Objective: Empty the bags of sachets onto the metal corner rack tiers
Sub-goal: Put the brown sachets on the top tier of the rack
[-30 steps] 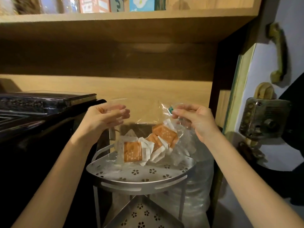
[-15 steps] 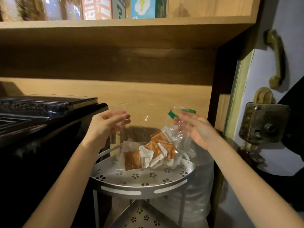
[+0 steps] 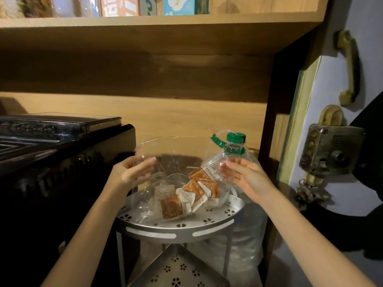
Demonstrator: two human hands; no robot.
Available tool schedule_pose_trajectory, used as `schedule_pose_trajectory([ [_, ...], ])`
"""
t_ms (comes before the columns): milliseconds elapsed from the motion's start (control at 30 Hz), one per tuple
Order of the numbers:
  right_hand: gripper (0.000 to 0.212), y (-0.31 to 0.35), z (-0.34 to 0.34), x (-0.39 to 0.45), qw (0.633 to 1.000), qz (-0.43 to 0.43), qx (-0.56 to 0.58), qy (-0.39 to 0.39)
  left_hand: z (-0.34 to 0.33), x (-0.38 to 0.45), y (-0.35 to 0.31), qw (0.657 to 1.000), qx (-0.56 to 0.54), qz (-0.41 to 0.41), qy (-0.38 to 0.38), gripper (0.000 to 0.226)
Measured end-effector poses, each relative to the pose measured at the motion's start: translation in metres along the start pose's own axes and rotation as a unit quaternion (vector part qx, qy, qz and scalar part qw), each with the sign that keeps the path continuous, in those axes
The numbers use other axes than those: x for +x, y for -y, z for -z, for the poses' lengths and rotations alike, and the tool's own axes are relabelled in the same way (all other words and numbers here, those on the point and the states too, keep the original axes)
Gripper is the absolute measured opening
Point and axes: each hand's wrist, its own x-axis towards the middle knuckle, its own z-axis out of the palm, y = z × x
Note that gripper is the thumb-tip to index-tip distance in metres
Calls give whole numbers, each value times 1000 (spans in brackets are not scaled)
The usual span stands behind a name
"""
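Observation:
A clear plastic bag (image 3: 209, 162) of orange and white sachets (image 3: 172, 206) hangs between my hands, its lower part resting on the top tier (image 3: 182, 233) of the metal corner rack. My left hand (image 3: 132, 171) pinches the bag's left upper edge. At the bag's right upper corner, my right hand (image 3: 243, 176) holds the film. The sachets lie heaped inside the bag, over the tier's middle and right side. A lower perforated tier (image 3: 176, 266) shows beneath.
A big clear water jug with a green cap (image 3: 236, 139) stands right behind the rack. A black appliance (image 3: 62, 162) fills the left side. A wooden shelf (image 3: 145, 38) hangs overhead, and a door with a metal lock (image 3: 331, 150) is at right.
Both hands have come down and spread apart, lowering the bag so the sachets settle onto the top tier. The jug's green cap has come into view.

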Motion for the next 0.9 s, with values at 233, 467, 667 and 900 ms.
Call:
schedule_pose_trajectory([
  [233,10,-6,1,2,1000,4,16,-10,10,-19,10,992,54,0,115,67],
  [467,38,-4,6,-6,987,-88,-108,76,4,-19,9,998,-43,7,46,23],
  [667,17,11,-2,-9,979,-11,-197,48,-3,-13,-3,999,-39,-1,10,20],
  [900,13,33,-15,-8,986,74,-142,43,-7,-12,-41,997,-44,-65,27,25],
])
